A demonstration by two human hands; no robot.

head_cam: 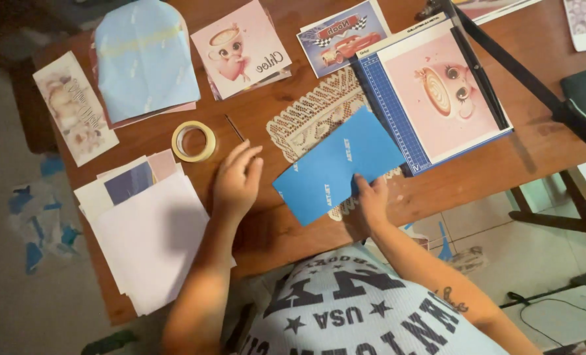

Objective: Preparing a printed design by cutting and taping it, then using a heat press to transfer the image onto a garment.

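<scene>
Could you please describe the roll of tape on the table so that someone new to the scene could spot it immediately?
On the brown wooden table, look just beyond the left hand, between the stack of white sheets and the pale blue paper. The roll of tape lies flat there: the only ring, cream-yellow, among flat sheets and cards.

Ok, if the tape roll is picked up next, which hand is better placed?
Probably the left. The left hand lies open and empty on the table, close beside the tape roll. The right hand holds the edge of the blue sheet, farther from the roll.
</scene>
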